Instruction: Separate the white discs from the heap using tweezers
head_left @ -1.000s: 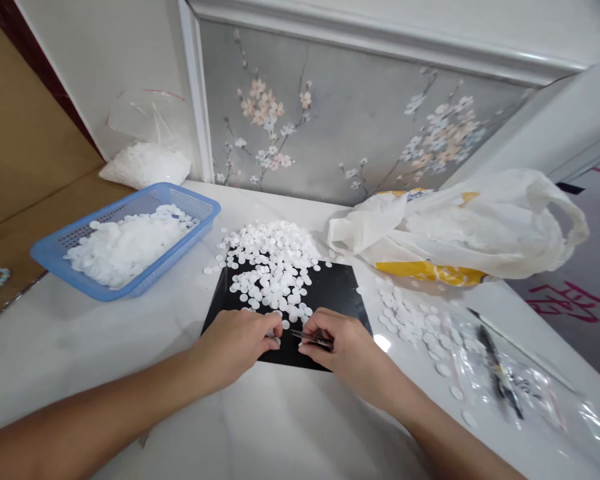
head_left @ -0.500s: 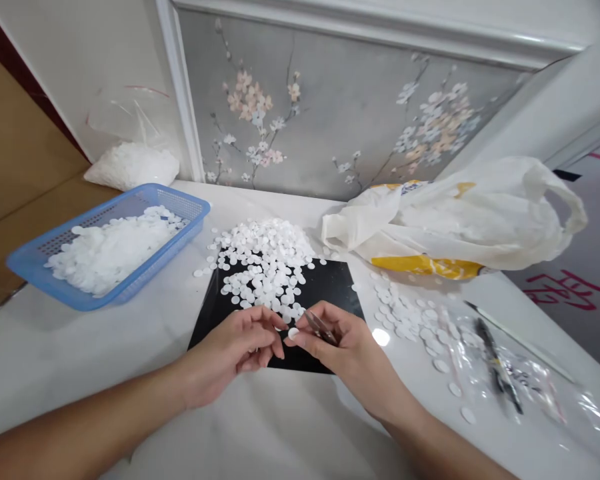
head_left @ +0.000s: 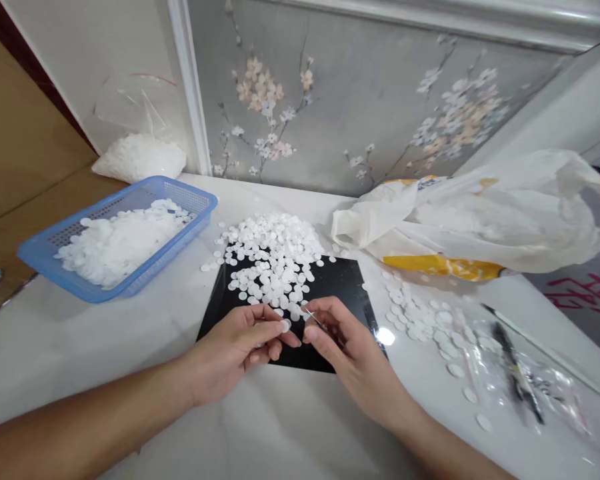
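My left hand (head_left: 243,343) hovers over the near edge of a black sheet (head_left: 345,283), pinching a small white disc (head_left: 285,325) at its fingertips. Facing it, my right hand (head_left: 343,347) is closed round thin metal tweezers (head_left: 314,318) whose tips point toward the disc. Just beyond both hands a heap of white discs (head_left: 273,257) lies across the far half of the sheet.
A blue basket (head_left: 55,250) with white discs stands at the left, a clear bag of discs (head_left: 139,157) behind it. A white and yellow plastic bag (head_left: 480,223) lies at the right, with scattered discs (head_left: 420,320), clear bags and a black pen (head_left: 517,370) before it.
Both hands lifted from the sheet. The disc that was at the tweezers' side half a second ago now sits in my left fingertips. The camera shifted slightly.
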Demonstrator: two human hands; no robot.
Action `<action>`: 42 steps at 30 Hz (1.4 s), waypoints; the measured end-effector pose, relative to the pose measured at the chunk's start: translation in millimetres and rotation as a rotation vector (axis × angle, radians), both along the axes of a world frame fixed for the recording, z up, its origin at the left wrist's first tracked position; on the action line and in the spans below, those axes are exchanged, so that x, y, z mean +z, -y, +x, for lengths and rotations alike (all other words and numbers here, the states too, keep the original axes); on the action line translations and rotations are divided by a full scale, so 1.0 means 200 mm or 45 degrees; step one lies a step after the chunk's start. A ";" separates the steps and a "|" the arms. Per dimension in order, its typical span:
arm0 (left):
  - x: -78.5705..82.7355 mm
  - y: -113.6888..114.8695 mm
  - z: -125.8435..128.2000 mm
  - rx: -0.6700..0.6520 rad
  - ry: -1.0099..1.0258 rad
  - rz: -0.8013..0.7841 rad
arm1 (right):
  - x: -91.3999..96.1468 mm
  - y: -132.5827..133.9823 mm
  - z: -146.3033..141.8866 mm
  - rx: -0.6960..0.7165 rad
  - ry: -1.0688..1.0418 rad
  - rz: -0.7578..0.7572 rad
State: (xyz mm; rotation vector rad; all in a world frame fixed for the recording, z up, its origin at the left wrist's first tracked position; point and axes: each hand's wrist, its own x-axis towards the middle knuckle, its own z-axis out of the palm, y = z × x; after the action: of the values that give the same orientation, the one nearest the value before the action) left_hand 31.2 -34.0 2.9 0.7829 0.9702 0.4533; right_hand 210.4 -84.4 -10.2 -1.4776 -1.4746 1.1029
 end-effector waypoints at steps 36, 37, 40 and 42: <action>0.03 0.01 0.00 -0.068 0.003 0.021 | -0.01 0.04 -0.01 0.080 0.742 0.712; 0.03 0.01 0.00 -0.071 0.004 0.020 | -0.01 0.04 -0.01 0.079 0.740 0.718; 0.03 0.02 0.00 -0.073 0.005 0.019 | -0.02 0.04 -0.01 0.077 0.738 0.724; 0.03 0.02 0.00 -0.072 0.005 0.024 | -0.02 0.04 -0.01 0.079 0.743 0.725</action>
State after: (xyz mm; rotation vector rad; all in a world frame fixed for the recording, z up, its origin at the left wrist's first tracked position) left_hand 31.3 -38.0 8.5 0.8244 0.9392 0.4151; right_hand 209.0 -92.4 -14.1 -1.3865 -2.0244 0.2189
